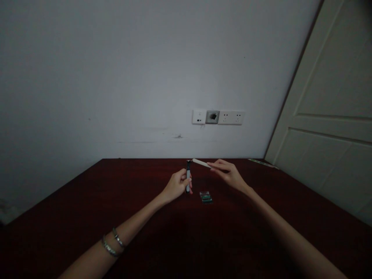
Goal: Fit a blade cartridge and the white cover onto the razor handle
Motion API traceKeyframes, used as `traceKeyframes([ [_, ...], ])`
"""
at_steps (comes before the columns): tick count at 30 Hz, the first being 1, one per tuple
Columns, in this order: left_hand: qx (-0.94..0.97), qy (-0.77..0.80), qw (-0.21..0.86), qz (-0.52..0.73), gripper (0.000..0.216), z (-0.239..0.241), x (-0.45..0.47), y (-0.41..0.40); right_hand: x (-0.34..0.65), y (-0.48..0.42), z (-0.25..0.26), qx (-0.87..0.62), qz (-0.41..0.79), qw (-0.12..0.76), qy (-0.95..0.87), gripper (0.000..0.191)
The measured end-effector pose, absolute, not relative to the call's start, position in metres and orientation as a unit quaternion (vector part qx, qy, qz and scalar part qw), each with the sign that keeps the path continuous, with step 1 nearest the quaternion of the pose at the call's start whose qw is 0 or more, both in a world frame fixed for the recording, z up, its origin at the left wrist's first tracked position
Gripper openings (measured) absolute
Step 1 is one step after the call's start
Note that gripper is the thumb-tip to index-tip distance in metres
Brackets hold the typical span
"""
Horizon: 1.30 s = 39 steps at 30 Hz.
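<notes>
My left hand (178, 183) is closed around the grey and black handle of a razor (188, 176), held upright with its dark head at the top. Between the fingertips of my right hand (228, 172) is a slim white stick (201, 163). Its free end points left and comes up close beside the razor head; whether they touch I cannot tell. Below and between both hands, a small clear plastic case (206, 197) with green parts inside lies on the dark red table (139, 217).
Behind the table's far edge stands a pale wall with a white socket plate (231, 117), a grey socket (212, 117) and another white plate (199, 116). A light panelled door (325, 128) slants along the right. A thin flat strip (263, 163) lies at the far right corner.
</notes>
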<state>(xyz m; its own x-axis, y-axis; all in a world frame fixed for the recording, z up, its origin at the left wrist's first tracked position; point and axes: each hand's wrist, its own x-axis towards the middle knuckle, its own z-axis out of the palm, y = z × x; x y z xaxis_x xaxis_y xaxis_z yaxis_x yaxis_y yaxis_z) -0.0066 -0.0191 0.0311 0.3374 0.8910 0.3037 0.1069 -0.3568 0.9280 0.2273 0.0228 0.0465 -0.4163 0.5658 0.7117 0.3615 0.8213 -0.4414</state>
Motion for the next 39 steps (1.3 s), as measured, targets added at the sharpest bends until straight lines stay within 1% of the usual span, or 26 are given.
traceKeyframes([
  [5, 0.687, 0.370, 0.448, 0.436, 0.008, 0.028, -0.006, -0.017, 0.233, 0.024, 0.047, -0.290, 0.112, 0.479, -0.821, 0.028],
  [10, 0.694, 0.352, 0.467, 0.420, 0.010, 0.027, -0.004, -0.020, 0.218, 0.014, 0.053, -0.260, 0.122, 0.446, -0.848, 0.029],
  [17, 0.661, 0.373, 0.497, 0.421, 0.013, 0.033, -0.010, -0.017, 0.235, 0.028, 0.042, -0.306, 0.105, 0.459, -0.827, 0.029],
  [22, 0.666, 0.354, 0.514, 0.409, 0.014, 0.027, -0.007, -0.018, 0.214, 0.013, 0.051, -0.268, 0.112, 0.453, -0.843, 0.030],
  [25, 0.664, 0.348, 0.510, 0.421, 0.015, 0.028, -0.007, -0.018, 0.217, 0.017, 0.047, -0.271, 0.109, 0.445, -0.847, 0.030],
  [31, 0.666, 0.365, 0.495, 0.423, 0.014, 0.028, -0.010, -0.014, 0.227, 0.023, 0.045, -0.293, 0.095, 0.472, -0.826, 0.030],
  [36, 0.680, 0.351, 0.491, 0.417, 0.014, 0.026, -0.007, -0.016, 0.217, 0.018, 0.049, -0.268, 0.096, 0.449, -0.847, 0.030],
  [39, 0.679, 0.354, 0.483, 0.425, 0.013, 0.029, -0.008, -0.015, 0.226, 0.023, 0.045, -0.291, 0.088, 0.454, -0.838, 0.030],
])
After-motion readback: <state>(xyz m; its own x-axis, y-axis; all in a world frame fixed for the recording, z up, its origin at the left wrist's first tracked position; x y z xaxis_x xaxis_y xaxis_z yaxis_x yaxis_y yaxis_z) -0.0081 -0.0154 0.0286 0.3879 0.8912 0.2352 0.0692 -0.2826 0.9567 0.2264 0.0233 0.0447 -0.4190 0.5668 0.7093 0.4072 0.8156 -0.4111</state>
